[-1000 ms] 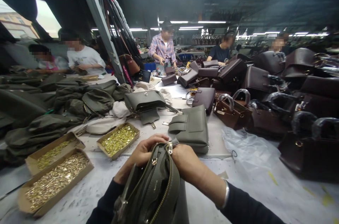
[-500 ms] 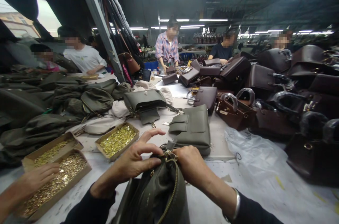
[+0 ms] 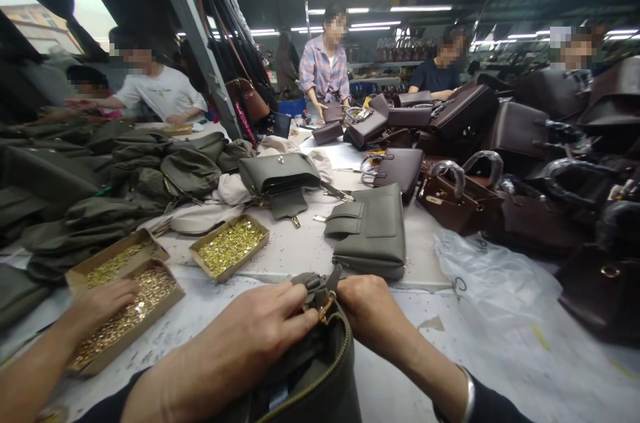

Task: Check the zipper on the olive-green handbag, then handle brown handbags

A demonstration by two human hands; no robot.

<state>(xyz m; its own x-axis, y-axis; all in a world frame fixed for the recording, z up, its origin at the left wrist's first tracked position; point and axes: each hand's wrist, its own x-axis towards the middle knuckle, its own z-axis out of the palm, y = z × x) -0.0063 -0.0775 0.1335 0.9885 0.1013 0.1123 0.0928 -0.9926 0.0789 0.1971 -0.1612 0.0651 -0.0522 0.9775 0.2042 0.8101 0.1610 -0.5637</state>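
A person's two bare hands work at the mouth of an olive-green handbag [image 3: 310, 370] held close to the body at the near edge of a white table [image 3: 310, 246]. The left hand [image 3: 250, 336] lies over the bag's top, fingers pressed together and laid flat across the opening, fingertips reaching the gold zipper pull [image 3: 327, 306]. The right hand [image 3: 367, 306] is curled shut on the bag's rim just right of that pull, knuckles up, a silver bracelet [image 3: 467, 396] at the wrist.

Left of the handbag, a co-worker's hand [image 3: 100, 303] rests fingers-down in a shallow cardboard tray of brass fittings [image 3: 127, 316]; whether it pinches anything cannot be told. A second tray [image 3: 113, 263] sits just behind that one, and a third tray [image 3: 230, 246] lies beyond the handbag toward its left.

Directly beyond the handbag a finished grey-green bag [image 3: 370, 233] lies flat, with another flap bag [image 3: 277, 176] farther back. Heaps of olive bag shells [image 3: 100, 190] fill the table far left of the handbag; dark brown handbags [image 3: 500, 163] crowd its right, beside a crumpled clear plastic sheet [image 3: 495, 283]. Other people work at the table's far end, one in a plaid shirt [image 3: 325, 70].
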